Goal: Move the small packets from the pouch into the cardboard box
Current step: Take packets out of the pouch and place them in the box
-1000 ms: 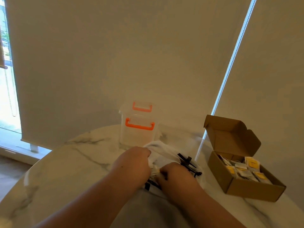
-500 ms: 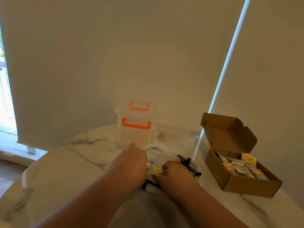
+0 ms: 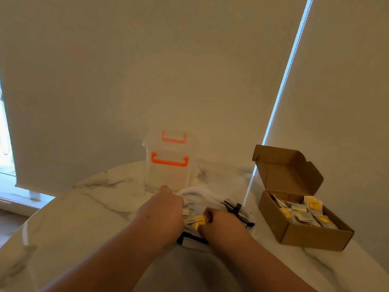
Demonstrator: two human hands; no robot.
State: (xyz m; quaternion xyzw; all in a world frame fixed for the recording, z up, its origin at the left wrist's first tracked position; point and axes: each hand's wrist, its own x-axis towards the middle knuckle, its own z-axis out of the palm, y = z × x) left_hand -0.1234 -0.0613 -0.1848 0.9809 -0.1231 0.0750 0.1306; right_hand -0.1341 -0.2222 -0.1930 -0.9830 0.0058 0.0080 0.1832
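A white pouch (image 3: 202, 196) with black drawstrings lies on the marble table in front of me. My left hand (image 3: 163, 211) grips the pouch's left edge and holds it open. My right hand (image 3: 223, 225) pinches a small packet with a yellow label (image 3: 199, 221) at the pouch's mouth; more pale packets show beside it. The open cardboard box (image 3: 305, 234) stands to the right, its lid up, with several yellow-labelled packets inside.
A clear plastic container with orange handles (image 3: 169, 165) stands just behind the pouch. The round marble table (image 3: 84, 207) curves away at the left. Roller blinds hang close behind, with a bright gap above the box.
My right hand has drawn a yellow-labelled packet up out of the pouch. The left hand has pulled the pouch edge wider. The camera shifted slightly.
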